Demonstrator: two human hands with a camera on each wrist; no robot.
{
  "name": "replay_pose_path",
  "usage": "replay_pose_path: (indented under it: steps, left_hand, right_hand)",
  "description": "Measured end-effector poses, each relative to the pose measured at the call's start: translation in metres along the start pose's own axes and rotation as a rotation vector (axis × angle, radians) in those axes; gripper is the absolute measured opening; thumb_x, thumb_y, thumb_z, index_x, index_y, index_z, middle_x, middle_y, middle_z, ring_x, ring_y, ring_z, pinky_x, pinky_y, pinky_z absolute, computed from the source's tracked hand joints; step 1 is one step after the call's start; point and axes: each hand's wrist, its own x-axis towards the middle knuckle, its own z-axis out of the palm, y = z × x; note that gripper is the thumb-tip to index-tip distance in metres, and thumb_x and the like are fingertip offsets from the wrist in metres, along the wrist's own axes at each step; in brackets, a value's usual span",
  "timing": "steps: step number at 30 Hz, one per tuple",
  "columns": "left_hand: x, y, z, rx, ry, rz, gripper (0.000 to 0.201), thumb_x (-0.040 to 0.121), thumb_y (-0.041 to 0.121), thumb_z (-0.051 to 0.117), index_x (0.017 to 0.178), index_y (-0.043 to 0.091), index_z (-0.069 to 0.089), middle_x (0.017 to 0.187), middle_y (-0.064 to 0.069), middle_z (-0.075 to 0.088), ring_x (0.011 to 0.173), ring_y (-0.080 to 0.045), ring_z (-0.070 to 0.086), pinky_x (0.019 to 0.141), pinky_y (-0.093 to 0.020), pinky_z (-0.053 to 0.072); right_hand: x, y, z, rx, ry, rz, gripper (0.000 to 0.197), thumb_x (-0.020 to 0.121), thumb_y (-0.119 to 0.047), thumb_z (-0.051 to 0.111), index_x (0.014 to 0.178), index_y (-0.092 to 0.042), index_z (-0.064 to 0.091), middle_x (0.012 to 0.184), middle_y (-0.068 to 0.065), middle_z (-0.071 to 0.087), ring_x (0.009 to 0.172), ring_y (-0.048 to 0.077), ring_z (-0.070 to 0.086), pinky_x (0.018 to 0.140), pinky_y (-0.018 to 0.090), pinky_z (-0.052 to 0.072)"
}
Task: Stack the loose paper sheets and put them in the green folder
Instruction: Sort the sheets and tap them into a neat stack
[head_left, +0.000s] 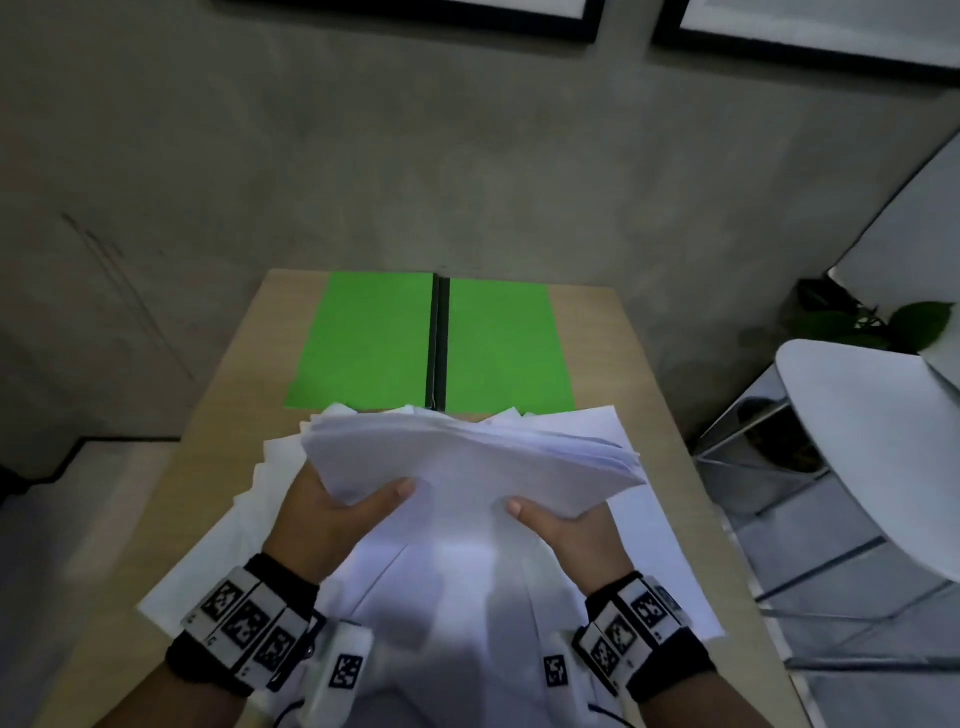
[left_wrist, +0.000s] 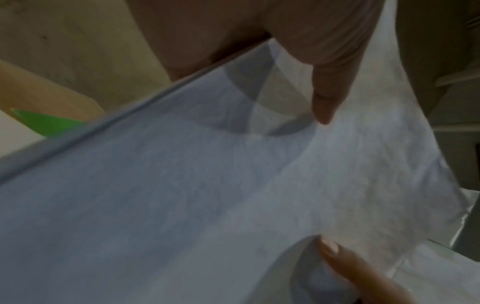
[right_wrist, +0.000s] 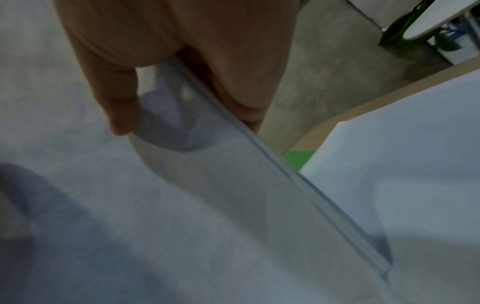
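Both hands are lifting a bundle of white paper sheets (head_left: 467, 457) just in front of the open green folder (head_left: 374, 343).

The left hand (head_left: 332, 514) and right hand (head_left: 566, 525) are each pinching the bundle's near edge, thumbs on top, fingers underneath. More loose sheets (head_left: 467, 597) are lying beneath on the wooden table (head_left: 639, 364). Right of the folder, beyond the table, a white chair (head_left: 857, 441) is standing.
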Motion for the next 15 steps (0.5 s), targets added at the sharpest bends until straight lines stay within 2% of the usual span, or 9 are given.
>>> replay_pose_path:
  steps: [3, 6, 8, 9, 11, 12, 13, 14, 15]
  left_hand:
    - [0.004, 0.004, 0.002, 0.041, 0.104, 0.027, 0.024, 0.064, 0.019, 0.078, 0.086, 0.021, 0.068, 0.075, 0.029, 0.072, 0.071, 0.012, 0.065, 0.061, -0.008, 0.050]
    - [0.006, -0.006, 0.000, 0.039, 0.091, -0.037, 0.017, 0.069, 0.015, 0.081, 0.076, 0.022, 0.068, 0.067, 0.028, 0.071, 0.065, 0.014, 0.063, 0.057, -0.007, 0.050]
    - [0.004, -0.024, -0.002, 0.038, 0.016, -0.197, 0.014, 0.067, 0.019, 0.082, 0.070, 0.020, 0.069, 0.064, 0.022, 0.072, 0.065, 0.005, 0.066, 0.059, -0.012, 0.052]
    - [0.001, -0.034, -0.003, 0.067, -0.002, -0.275, 0.012, 0.070, 0.020, 0.080, 0.071, 0.019, 0.068, 0.063, 0.020, 0.072, 0.070, -0.003, 0.068, 0.064, -0.018, 0.054]
    - [-0.005, -0.049, -0.008, 0.124, 0.040, -0.372, 0.011, 0.080, 0.015, 0.073, 0.073, 0.018, 0.066, 0.063, 0.013, 0.073, 0.081, -0.023, 0.067, 0.076, -0.032, 0.051]
    - [-0.008, -0.051, -0.010, 0.140, 0.085, -0.381, 0.013, 0.082, 0.013, 0.071, 0.071, 0.017, 0.065, 0.064, 0.006, 0.074, 0.082, -0.029, 0.064, 0.077, -0.036, 0.049]
    - [-0.009, -0.049, -0.014, 0.153, 0.138, -0.377, 0.016, 0.083, 0.011, 0.069, 0.068, 0.014, 0.064, 0.069, -0.004, 0.073, 0.083, -0.029, 0.062, 0.076, -0.037, 0.046]
    - [-0.009, -0.045, -0.018, 0.153, 0.190, -0.367, 0.017, 0.084, 0.009, 0.067, 0.067, 0.011, 0.063, 0.078, -0.013, 0.070, 0.086, -0.028, 0.060, 0.076, -0.036, 0.042]
    - [-0.008, -0.039, -0.025, 0.150, 0.239, -0.352, 0.013, 0.084, 0.006, 0.066, 0.072, 0.008, 0.063, 0.090, -0.013, 0.066, 0.091, -0.024, 0.057, 0.075, -0.033, 0.039]
  right_hand:
    - [0.005, -0.007, 0.011, 0.036, 0.002, 0.005, 0.022, 0.073, -0.002, 0.077, 0.080, -0.022, 0.070, 0.072, -0.018, 0.075, 0.072, -0.003, 0.069, 0.064, 0.011, 0.053]
    - [0.011, -0.006, 0.015, 0.054, -0.022, 0.048, 0.013, 0.076, -0.007, 0.076, 0.080, -0.019, 0.072, 0.069, -0.009, 0.075, 0.067, 0.003, 0.069, 0.060, 0.016, 0.054]
    - [0.011, -0.001, 0.017, 0.006, -0.061, 0.104, 0.010, 0.077, -0.013, 0.076, 0.084, -0.019, 0.072, 0.079, -0.005, 0.075, 0.070, 0.004, 0.069, 0.062, 0.016, 0.054]
    - [0.011, 0.004, 0.016, -0.026, -0.090, 0.143, 0.012, 0.078, -0.016, 0.075, 0.089, -0.018, 0.072, 0.086, -0.002, 0.075, 0.075, 0.005, 0.070, 0.066, 0.018, 0.054]
    - [0.018, 0.015, 0.009, -0.092, -0.221, 0.196, 0.025, 0.080, -0.013, 0.072, 0.105, -0.017, 0.069, 0.101, 0.002, 0.074, 0.089, 0.012, 0.070, 0.077, 0.023, 0.056]
    - [0.025, 0.023, 0.001, -0.121, -0.298, 0.209, 0.032, 0.080, -0.005, 0.069, 0.110, -0.016, 0.065, 0.107, 0.003, 0.072, 0.096, 0.016, 0.069, 0.081, 0.023, 0.055]
    - [0.035, 0.032, -0.010, -0.166, -0.345, 0.213, 0.039, 0.078, 0.003, 0.063, 0.111, -0.017, 0.062, 0.110, 0.004, 0.069, 0.100, 0.019, 0.066, 0.081, 0.020, 0.053]
    - [0.048, 0.041, -0.024, -0.247, -0.332, 0.219, 0.043, 0.076, 0.007, 0.057, 0.109, -0.021, 0.059, 0.112, 0.006, 0.065, 0.103, 0.021, 0.061, 0.079, 0.017, 0.050]
    - [0.061, 0.049, -0.038, -0.393, -0.246, 0.237, 0.044, 0.076, 0.005, 0.053, 0.109, -0.024, 0.057, 0.117, 0.009, 0.061, 0.106, 0.024, 0.057, 0.080, 0.019, 0.048]
